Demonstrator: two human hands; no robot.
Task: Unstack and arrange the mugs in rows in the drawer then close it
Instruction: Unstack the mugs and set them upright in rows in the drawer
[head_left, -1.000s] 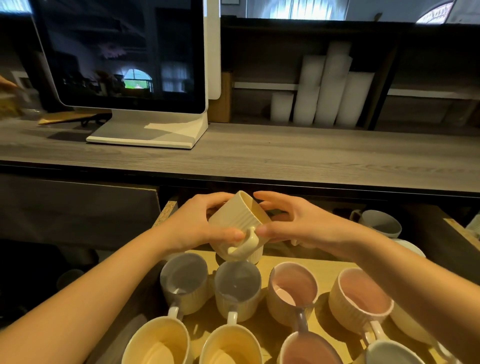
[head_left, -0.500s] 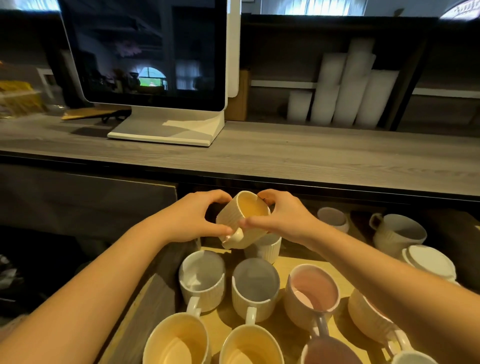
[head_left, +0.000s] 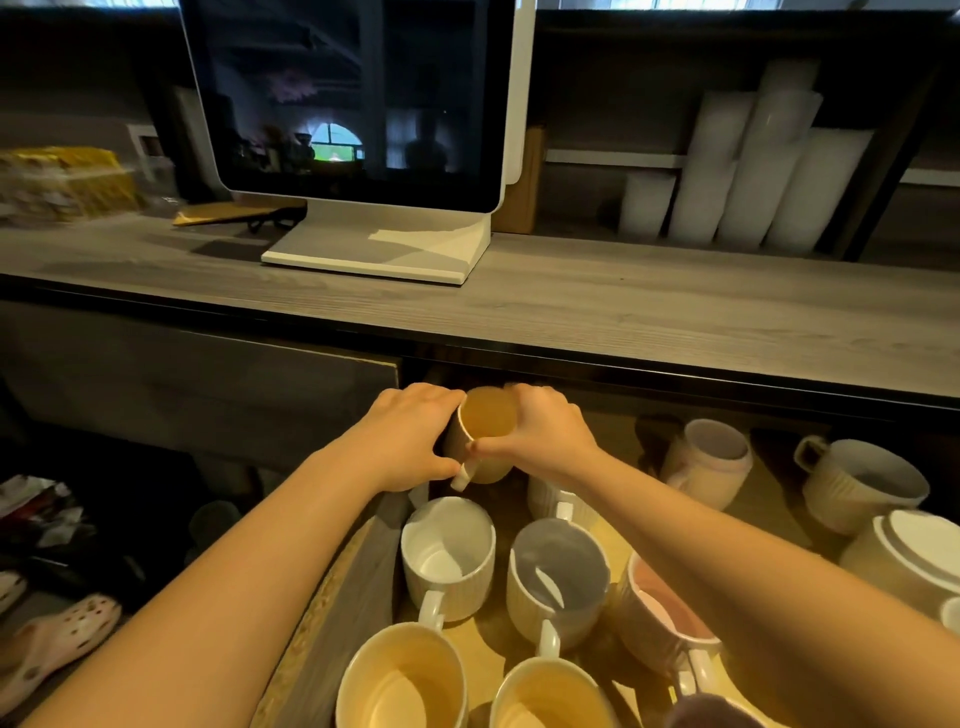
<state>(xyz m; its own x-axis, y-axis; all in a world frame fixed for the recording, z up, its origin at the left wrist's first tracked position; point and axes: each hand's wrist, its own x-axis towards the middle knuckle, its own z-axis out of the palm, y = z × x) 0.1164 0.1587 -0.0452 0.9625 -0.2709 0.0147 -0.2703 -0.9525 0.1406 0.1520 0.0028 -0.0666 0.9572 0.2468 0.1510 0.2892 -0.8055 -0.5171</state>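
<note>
Both hands, left (head_left: 410, 436) and right (head_left: 535, 431), grip a yellow mug (head_left: 485, 436) tipped toward the person, at the back of the open drawer (head_left: 332, 613). It seems to hover just behind the white mug (head_left: 449, 558), under the table (head_left: 571, 306) edge.

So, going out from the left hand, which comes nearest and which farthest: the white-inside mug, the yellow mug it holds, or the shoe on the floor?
1. The yellow mug, gripped by the left hand itself.
2. The white-inside mug, just below it in the drawer.
3. The shoe, far left, low down.
</note>
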